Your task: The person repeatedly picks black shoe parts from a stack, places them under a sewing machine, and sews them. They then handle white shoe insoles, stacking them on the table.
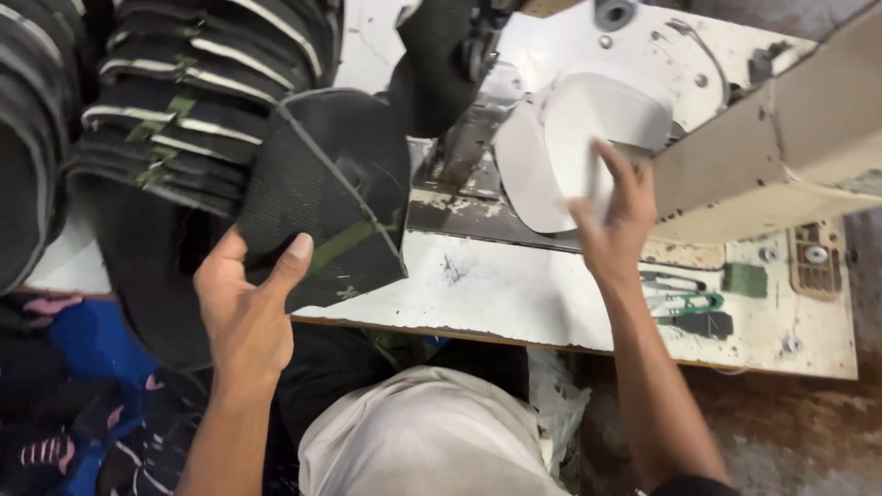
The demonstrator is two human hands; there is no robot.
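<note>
View from my head camera, looking down at a worn white table, which serves as the landmark.

Packaging: a brown cardboard box stands on the table's far right, its long side plain and its edges scuffed. I see no label on it that I can make out. Just in front of the box, on the right end of the table, lie a small green rectangular tag, green-handled snips and a dark flat piece.

Work pieces: my left hand is closed around a black textured panel, thumb on its top face and fingers beneath. The panel is roughly fan-shaped with a coarse woven surface, a green strip crossing its lower corner, and a thin raised edge. It hangs over the table's left edge, tilted. Behind it, left of the table, is a stack of similar black pieces with white and green edging.

My right hand is half open, fingers spread and touching white curved pieces, which lean above the table's far middle against a grey machine. I cannot tell whether the hand grips them.
</note>
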